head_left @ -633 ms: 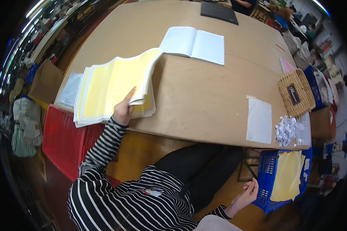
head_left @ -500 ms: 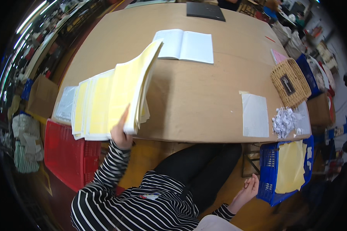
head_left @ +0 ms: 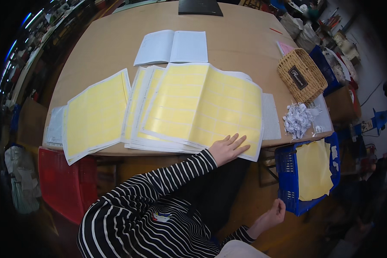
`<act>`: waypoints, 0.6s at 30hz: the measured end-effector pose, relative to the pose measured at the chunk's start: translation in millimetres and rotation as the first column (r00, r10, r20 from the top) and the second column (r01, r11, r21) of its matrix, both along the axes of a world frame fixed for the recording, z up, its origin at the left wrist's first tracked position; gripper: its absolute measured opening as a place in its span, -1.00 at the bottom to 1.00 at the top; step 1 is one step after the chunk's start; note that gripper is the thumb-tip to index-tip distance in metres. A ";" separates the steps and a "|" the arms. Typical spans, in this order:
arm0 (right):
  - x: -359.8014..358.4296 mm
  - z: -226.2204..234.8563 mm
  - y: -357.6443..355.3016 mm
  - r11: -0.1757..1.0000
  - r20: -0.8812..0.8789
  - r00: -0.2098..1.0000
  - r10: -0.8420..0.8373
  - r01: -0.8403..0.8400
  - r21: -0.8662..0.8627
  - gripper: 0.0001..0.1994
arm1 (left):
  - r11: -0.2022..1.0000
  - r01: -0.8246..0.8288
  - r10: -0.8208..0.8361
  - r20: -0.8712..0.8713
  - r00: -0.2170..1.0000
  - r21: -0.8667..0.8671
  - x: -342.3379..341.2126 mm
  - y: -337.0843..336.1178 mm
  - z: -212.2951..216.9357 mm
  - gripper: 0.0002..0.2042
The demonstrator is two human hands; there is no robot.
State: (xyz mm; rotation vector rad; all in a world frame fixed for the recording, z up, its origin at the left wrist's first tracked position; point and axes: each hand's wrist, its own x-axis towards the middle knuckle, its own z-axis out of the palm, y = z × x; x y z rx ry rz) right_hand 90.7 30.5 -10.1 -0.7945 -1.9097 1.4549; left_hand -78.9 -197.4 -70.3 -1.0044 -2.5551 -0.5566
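My left hand point(head_left: 228, 150) lies flat, fingers spread, on the near right corner of a fanned stack of yellow gridded label sheets point(head_left: 176, 103) with white borders. The top sheet has a raised crease down its middle. To the left, another pile of yellow sheets point(head_left: 96, 114) juts over the table's near edge. My right hand point(head_left: 271, 217) hangs below table height by the blue basket point(head_left: 288, 185), its fingers curled and thumb pressed in. Whether anything is pinched there is too small to make out. A pale yellow sheet point(head_left: 314, 170) covers that basket's top.
Beyond the stack an open notebook point(head_left: 188, 46) lies on the brown-covered table point(head_left: 241, 38), with a black flat case point(head_left: 200, 7) farther back. On the right are a wicker basket point(head_left: 303, 75), crumpled paper scraps point(head_left: 299, 120) and a partly covered gridded sheet point(head_left: 271, 118). A red crate point(head_left: 66, 185) stands at lower left.
My left hand has moved right, bringing the lifted sheets down flat across the table's middle. A separate pile now shows at left. My right hand stays low by the blue basket.
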 end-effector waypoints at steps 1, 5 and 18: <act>5.7 -2.1 3.1 1.000 0.004 1.000 0.004 -0.004 0.028 -0.83 | 0.999 0.011 -0.005 0.159 0.987 -0.040 0.2 1.8 0.1 -0.37; 13.4 -14.0 10.0 0.991 0.084 0.996 -0.042 0.052 -0.125 -0.76 | 0.984 0.096 -0.141 0.328 0.934 0.150 5.7 -30.5 10.9 -0.43; -58.2 -64.5 50.6 0.978 0.130 0.970 0.206 -0.207 -0.002 -0.83 | -0.767 -0.451 0.642 0.556 -0.529 0.457 186.6 -453.4 -30.2 -0.10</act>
